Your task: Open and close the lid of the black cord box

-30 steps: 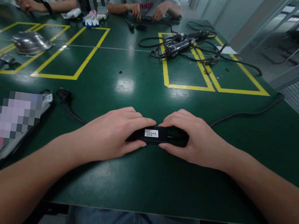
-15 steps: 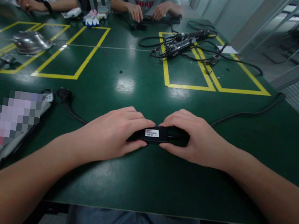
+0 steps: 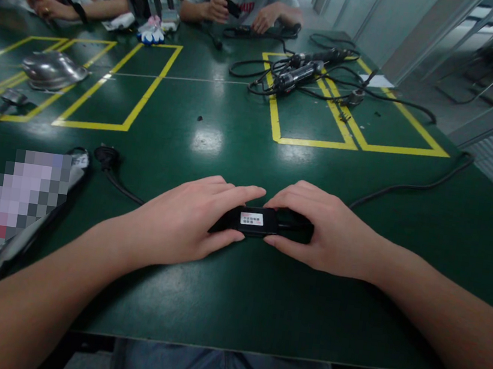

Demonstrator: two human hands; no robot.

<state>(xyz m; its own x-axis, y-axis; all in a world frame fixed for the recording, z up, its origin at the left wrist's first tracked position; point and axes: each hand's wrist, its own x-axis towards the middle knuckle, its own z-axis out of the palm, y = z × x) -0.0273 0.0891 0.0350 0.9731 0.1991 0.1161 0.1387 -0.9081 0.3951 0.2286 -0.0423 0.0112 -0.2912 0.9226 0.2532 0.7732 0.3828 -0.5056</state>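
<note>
A small black inline box (image 3: 269, 227) with a white printed label (image 3: 251, 219) is between my hands, just above or on the green table. My left hand (image 3: 192, 217) is closed round its left end, thumb along the near edge, with the index finger raised off the far edge. At the right end my right hand (image 3: 335, 232) pinches the box between thumb and fingers, its palm arched over the cable. Out to the left runs a black cord ending in a power plug (image 3: 107, 157). Another black cord (image 3: 410, 186) trails off behind my right hand.
Yellow tape rectangles mark the table (image 3: 229, 315). Black corded tools (image 3: 299, 76) lie at the back right, a shiny metal part (image 3: 52, 70) at the back left. A blurred-out packet (image 3: 11, 208) lies beside my left arm. Across the table a person (image 3: 245, 3) handles a dark object (image 3: 232, 7).
My left index finger has lifted off the box's far edge. My right hand keeps its grip. The person opposite has raised a dark object from the table.
</note>
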